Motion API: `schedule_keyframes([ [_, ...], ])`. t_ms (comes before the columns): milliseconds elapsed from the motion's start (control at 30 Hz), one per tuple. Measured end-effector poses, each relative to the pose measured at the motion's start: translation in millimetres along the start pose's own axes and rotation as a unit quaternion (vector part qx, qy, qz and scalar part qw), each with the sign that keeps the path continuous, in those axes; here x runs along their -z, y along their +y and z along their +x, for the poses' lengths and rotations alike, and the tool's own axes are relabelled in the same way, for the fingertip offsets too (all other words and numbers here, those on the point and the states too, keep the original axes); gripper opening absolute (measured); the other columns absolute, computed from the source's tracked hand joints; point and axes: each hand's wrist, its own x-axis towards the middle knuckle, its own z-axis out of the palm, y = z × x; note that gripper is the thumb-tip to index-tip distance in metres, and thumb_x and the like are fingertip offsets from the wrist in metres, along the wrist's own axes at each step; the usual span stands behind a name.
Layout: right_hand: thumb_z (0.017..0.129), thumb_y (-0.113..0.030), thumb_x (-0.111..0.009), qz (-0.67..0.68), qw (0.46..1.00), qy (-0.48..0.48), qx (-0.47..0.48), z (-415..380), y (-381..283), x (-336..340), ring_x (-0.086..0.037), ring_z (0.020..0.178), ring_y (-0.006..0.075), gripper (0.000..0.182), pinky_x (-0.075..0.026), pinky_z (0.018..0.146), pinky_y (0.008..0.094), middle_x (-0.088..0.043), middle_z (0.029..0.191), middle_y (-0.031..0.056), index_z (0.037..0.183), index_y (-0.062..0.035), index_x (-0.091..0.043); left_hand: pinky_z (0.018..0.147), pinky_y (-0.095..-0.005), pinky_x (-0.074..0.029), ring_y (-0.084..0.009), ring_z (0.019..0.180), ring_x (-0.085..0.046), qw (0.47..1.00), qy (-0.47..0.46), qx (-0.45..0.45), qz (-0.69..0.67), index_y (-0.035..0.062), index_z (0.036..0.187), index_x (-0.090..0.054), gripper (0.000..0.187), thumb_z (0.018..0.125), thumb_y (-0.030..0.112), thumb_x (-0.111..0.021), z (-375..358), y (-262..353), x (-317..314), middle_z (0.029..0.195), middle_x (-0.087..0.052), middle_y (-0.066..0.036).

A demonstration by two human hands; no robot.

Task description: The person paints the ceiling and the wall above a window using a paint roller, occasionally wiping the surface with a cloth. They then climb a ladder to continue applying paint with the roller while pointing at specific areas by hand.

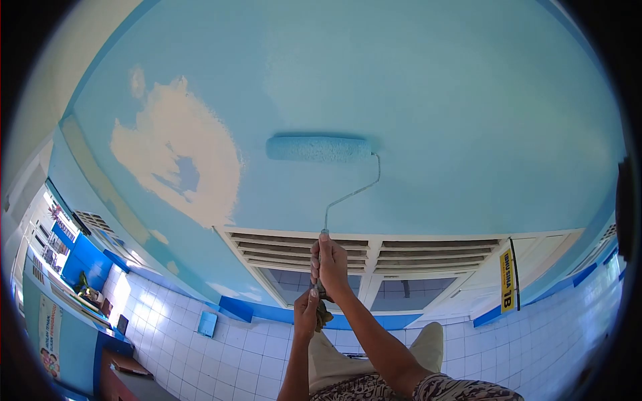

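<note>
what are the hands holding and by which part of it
A roller, by its handle: the right hand near the top, the left hand lower down. Whether the crumpled item there is held is unclear.

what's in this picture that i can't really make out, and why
All in the head view:
- Lower part of the paint roller: covered by the right hand and left hand
- Wall directly behind the roller: hidden by it
- Blue object on the floor: too small to identify
</note>
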Motion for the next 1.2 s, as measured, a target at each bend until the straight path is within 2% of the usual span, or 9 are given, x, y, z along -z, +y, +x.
schedule_keyframes([
  [67,0.103,-0.054,-0.048,0.000,0.999,-0.021,0.031,10,-33,-11,-0.045,0.040,0.0075,0.052,-0.040,0.035,0.0257,-0.044,0.055,-0.0022,0.082,-0.0065,-0.051,0.068,-0.0224,-0.042,-0.0070,0.071,-0.054,0.997,-0.013,-0.067,-0.039,-0.0029,0.100,-0.069,0.047,0.106,0.039,-0.048,-3,20,-5,0.082,-0.071,-0.009],
  [100,0.103,-0.054,-0.048,0.001,0.999,-0.022,0.032,17,-50,-15,-0.045,0.040,0.0075,0.052,-0.040,0.035,0.0257,-0.044,0.055,-0.0022,0.082,-0.0065,-0.051,0.068,-0.0224,-0.042,-0.0070,0.071,-0.054,0.997,-0.014,-0.068,-0.038,-0.0029,0.100,-0.069,0.047,0.106,0.039,-0.048,-4,24,-6,0.082,-0.071,-0.009],
  [200,0.101,-0.055,-0.050,-0.008,0.996,-0.052,0.065,32,-102,-31,-0.046,0.040,0.0071,0.053,-0.041,0.034,0.0257,-0.045,0.055,-0.0024,0.082,-0.0064,-0.053,0.065,-0.0226,-0.045,-0.0075,0.068,-0.055,0.994,-0.014,-0.105,-0.002,-0.0031,0.104,-0.069,0.051,0.106,0.043,-0.045,-9,30,-6,0.082,-0.072,-0.010],
  [367,0.101,-0.056,-0.051,-0.010,0.992,-0.060,0.107,56,-153,-53,-0.046,0.040,0.0070,0.053,-0.041,0.035,0.0254,-0.045,0.055,-0.0029,0.081,-0.0069,-0.053,0.048,-0.0231,-0.048,-0.0078,0.056,-0.056,0.999,-0.002,-0.045,-0.025,-0.0024,0.103,-0.068,0.049,0.106,0.041,-0.046,-19,24,-7,0.080,-0.071,-0.010],
  [433,0.101,-0.056,-0.051,-0.010,0.992,-0.065,0.109,59,-160,-52,-0.046,0.040,0.0070,0.053,-0.040,0.035,0.0251,-0.044,0.056,-0.0032,0.081,-0.0070,-0.054,0.049,-0.0233,-0.048,-0.0085,0.055,-0.056,0.999,-0.001,-0.040,-0.016,-0.0033,0.102,-0.067,0.051,0.106,0.042,-0.045,-22,21,-7,0.080,-0.071,-0.012],
  [733,0.103,-0.053,-0.048,-0.005,0.999,-0.034,0.020,18,-26,14,-0.045,0.040,0.0085,0.052,-0.039,0.035,0.0265,-0.045,0.057,-0.0010,0.083,-0.0057,-0.053,0.050,-0.0242,-0.047,-0.0104,0.055,-0.057,1.000,0.013,-0.009,-0.021,-0.0039,0.102,-0.067,0.052,0.106,0.042,-0.044,-25,16,-5,0.079,-0.071,-0.013],
  [900,0.104,-0.049,-0.048,0.020,0.999,-0.008,-0.034,-22,39,45,-0.045,0.040,0.0091,0.049,-0.040,0.036,0.0270,-0.045,0.056,-0.0005,0.083,-0.0047,-0.053,0.048,-0.0232,-0.050,-0.0074,0.056,-0.056,0.999,0.021,0.011,-0.031,-0.0004,0.097,-0.067,0.041,0.106,0.036,-0.049,-26,12,-1,0.079,-0.069,-0.008],
  [1033,0.104,-0.047,-0.048,0.035,0.998,0.016,-0.054,-32,46,42,-0.044,0.039,0.0090,0.049,-0.039,0.036,0.0267,-0.045,0.056,-0.0010,0.082,-0.0043,-0.053,0.051,-0.0235,-0.050,-0.0066,0.057,-0.054,0.998,0.033,0.039,-0.033,0.0001,0.087,-0.063,0.039,0.106,0.033,-0.051,-27,1,2,0.077,-0.068,-0.007],
  [1200,0.104,-0.049,-0.048,0.020,1.000,0.001,-0.019,-7,-11,12,-0.044,0.039,0.0084,0.050,-0.039,0.035,0.0270,-0.045,0.055,-0.0015,0.083,-0.0042,-0.053,0.050,-0.0241,-0.051,-0.0082,0.058,-0.057,1.000,0.007,0.012,-0.021,-0.0024,0.095,-0.067,0.040,0.106,0.033,-0.050,-29,9,-1,0.078,-0.069,-0.008],
])
